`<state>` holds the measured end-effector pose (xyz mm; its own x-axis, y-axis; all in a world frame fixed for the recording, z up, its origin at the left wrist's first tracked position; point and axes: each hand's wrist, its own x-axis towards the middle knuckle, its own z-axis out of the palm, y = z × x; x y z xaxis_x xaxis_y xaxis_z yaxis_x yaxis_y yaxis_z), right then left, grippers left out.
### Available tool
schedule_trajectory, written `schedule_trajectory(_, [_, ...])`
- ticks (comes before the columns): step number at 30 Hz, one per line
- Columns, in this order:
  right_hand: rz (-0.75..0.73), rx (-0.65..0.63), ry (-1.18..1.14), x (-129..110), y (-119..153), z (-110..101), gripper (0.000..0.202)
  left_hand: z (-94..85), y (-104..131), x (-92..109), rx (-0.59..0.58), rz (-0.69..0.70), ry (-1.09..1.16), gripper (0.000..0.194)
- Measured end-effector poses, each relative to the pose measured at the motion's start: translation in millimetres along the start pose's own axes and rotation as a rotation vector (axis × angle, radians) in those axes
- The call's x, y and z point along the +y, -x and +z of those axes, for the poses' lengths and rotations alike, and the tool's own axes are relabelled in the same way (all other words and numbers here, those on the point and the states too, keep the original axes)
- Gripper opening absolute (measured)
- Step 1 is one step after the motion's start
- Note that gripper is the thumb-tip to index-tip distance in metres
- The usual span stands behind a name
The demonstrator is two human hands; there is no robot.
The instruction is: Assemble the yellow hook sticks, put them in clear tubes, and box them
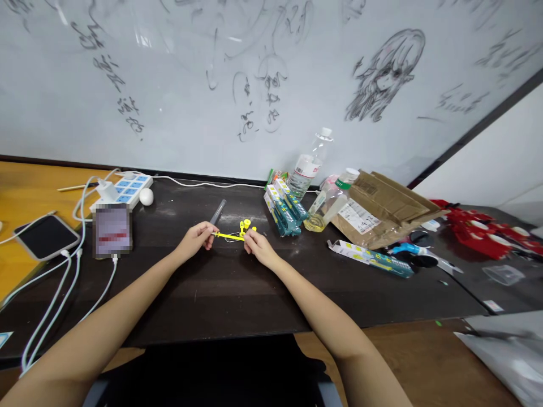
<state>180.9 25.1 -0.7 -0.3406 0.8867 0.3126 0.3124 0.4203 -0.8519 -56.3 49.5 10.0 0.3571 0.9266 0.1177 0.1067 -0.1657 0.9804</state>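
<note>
A thin yellow stick (pixel 230 236) is stretched level between my two hands above the dark table. My left hand (pixel 197 239) pinches its left end, and my right hand (pixel 259 247) grips its right end. Small yellow parts (pixel 245 225) lie just behind the stick, close to my right fingertips. A thin pale string loops beneath the stick. Behind my left fingers a clear tube (pixel 218 211) rests at a slant on the table.
Patterned boxes (pixel 282 209), clear bottles (pixel 306 167) and a cardboard package (pixel 375 209) stand behind and right of my hands. Another box (pixel 369 258) lies further right, near scissors. At left are a power strip (pixel 127 190), phones and white cables.
</note>
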Motion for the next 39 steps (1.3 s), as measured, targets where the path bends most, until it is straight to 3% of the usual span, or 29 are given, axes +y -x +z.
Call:
schedule_trajectory(9, [-0.034, -0.114, 0.455, -11, 6, 8, 0.026, -6.8, 5, 6, 0.083, 0.254, -0.738, 0.031])
schedule_trajectory(13, [-0.028, -0.100, 0.523, -11, 7, 11, 0.024, -1.5, 7, 12, -0.005, 0.363, -0.958, 0.029])
schedule_trajectory(16, [-0.043, -0.095, 0.578, -11, 8, 15, 0.022, 12.2, 10, 11, -0.201, 0.443, -0.965, 0.028])
schedule_trajectory(18, [-0.060, -0.099, 0.611, -12, 8, 15, 0.022, 20.5, 12, 8, -0.263, 0.447, -0.927, 0.029])
schedule_trajectory(21, [-0.074, -0.038, 0.651, -11, 5, 7, 0.024, 23.9, 13, 2, -0.267, 0.437, -0.895, 0.030])
schedule_trajectory(25, [-0.013, 0.243, 0.680, -3, -1, -18, 0.019, 16.7, 11, 2, -0.233, 0.403, -0.903, 0.030])
schedule_trajectory(27, [0.000, 0.293, 0.709, 2, -3, -28, 0.015, 14.5, 11, 4, -0.224, 0.388, -0.909, 0.030])
schedule_trajectory(30, [-0.075, 0.217, 0.751, 8, -4, -28, 0.016, 15.3, 11, 5, -0.225, 0.390, -0.911, 0.031])
schedule_trajectory(34, [-0.155, 0.077, 0.840, 11, -6, -12, 0.026, 18.2, 12, 4, -0.220, 0.392, -0.924, 0.031])
schedule_trajectory(39, [-0.135, 0.023, 0.908, 14, -8, -6, 0.015, 18.2, 12, 4, -0.208, 0.398, -0.922, 0.029])
